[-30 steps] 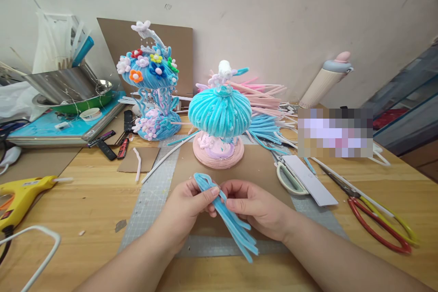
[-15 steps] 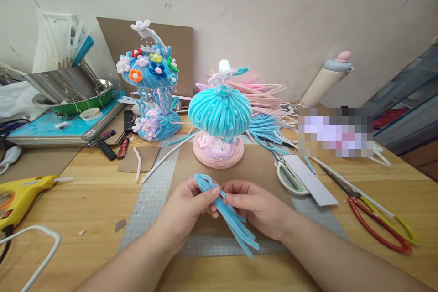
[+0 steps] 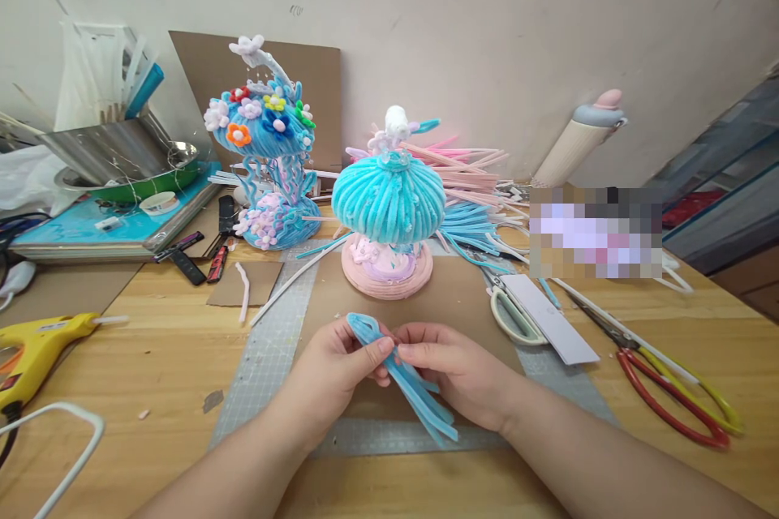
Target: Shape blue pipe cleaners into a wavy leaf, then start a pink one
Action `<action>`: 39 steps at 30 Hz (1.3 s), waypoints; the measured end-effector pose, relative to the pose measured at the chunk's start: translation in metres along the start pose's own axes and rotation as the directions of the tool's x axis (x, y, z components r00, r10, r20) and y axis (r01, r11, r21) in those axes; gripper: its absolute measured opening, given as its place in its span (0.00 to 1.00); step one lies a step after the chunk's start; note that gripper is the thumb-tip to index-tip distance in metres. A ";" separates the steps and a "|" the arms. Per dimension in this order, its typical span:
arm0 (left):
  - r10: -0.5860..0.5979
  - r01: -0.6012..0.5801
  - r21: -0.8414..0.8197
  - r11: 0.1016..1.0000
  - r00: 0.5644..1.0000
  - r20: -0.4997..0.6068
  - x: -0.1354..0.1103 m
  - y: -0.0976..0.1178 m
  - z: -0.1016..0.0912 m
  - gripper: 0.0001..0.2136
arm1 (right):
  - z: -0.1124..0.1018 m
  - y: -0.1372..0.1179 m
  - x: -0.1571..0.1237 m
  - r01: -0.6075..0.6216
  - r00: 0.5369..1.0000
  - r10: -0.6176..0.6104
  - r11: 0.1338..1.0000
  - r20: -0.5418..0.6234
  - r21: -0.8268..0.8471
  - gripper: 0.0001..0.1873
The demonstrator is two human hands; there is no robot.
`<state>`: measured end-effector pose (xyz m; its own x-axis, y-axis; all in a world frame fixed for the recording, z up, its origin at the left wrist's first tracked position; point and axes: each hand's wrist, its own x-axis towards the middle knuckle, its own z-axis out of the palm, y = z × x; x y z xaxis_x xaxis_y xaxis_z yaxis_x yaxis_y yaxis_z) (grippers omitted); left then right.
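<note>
A bundle of light blue pipe cleaners [image 3: 419, 399], bent into a loop at its upper end, is pinched between thumb and fingers of my left hand [image 3: 346, 353]. My right hand [image 3: 447, 357] is closed at the bundle's right side, its thumb and fingertips pinching a pipe cleaner there; the fingers partly hide the spot. The loose ends fan down toward me. Just beyond my hands stands a turquoise mushroom-shaped lamp-like piece [image 3: 389, 199] on a round pink base [image 3: 386, 280].
Brown cardboard [image 3: 329, 292] lies on a grey cutting mat [image 3: 249, 389]. At left are a yellow glue gun [image 3: 42, 353] and a flowered blue pipe-cleaner piece [image 3: 261, 130]. Pale-handled scissors [image 3: 517, 320], red-and-yellow-handled scissors [image 3: 669, 405] and a tilted bottle [image 3: 578, 142] stand or lie right.
My right fingertips have shifted slightly at the bundle, and the short blue piece seen between them is now mostly covered. The bundle's loose ends have risen a little.
</note>
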<state>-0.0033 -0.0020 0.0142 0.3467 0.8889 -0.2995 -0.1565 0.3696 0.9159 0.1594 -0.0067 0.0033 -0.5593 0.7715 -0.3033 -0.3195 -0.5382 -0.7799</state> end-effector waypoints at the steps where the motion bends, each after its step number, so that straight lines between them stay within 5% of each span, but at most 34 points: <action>1: 0.000 0.000 -0.003 1.000 1.000 0.000 0.000 0.000 0.000 0.10 | 0.001 0.000 0.000 0.004 1.000 -0.004 1.000 0.002 0.002 0.06; 6: -0.004 0.006 -0.089 0.996 1.000 0.023 0.000 0.001 0.000 0.09 | 0.002 -0.002 0.002 0.008 0.999 -0.008 1.000 0.033 0.024 0.05; 14: -0.016 0.016 0.000 1.000 1.000 -0.014 0.000 -0.001 0.000 0.09 | 0.000 0.000 0.001 0.018 1.000 -0.018 1.000 -0.025 0.005 0.06; 33: -0.028 0.029 -0.032 0.999 0.999 0.040 0.000 0.000 -0.001 0.09 | 0.000 0.004 0.000 0.117 0.987 -0.121 0.992 0.102 0.039 0.02; 39: -0.025 0.028 -0.078 0.997 0.999 0.034 0.000 0.000 -0.001 0.08 | -0.001 0.003 0.003 0.044 0.996 -0.050 0.996 0.068 0.081 0.03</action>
<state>-0.0040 -0.0017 0.0135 0.3821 0.8694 -0.3132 -0.2181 0.4142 0.8837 0.1572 -0.0059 -0.0005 -0.5936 0.7724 -0.2261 -0.4049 -0.5294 -0.7455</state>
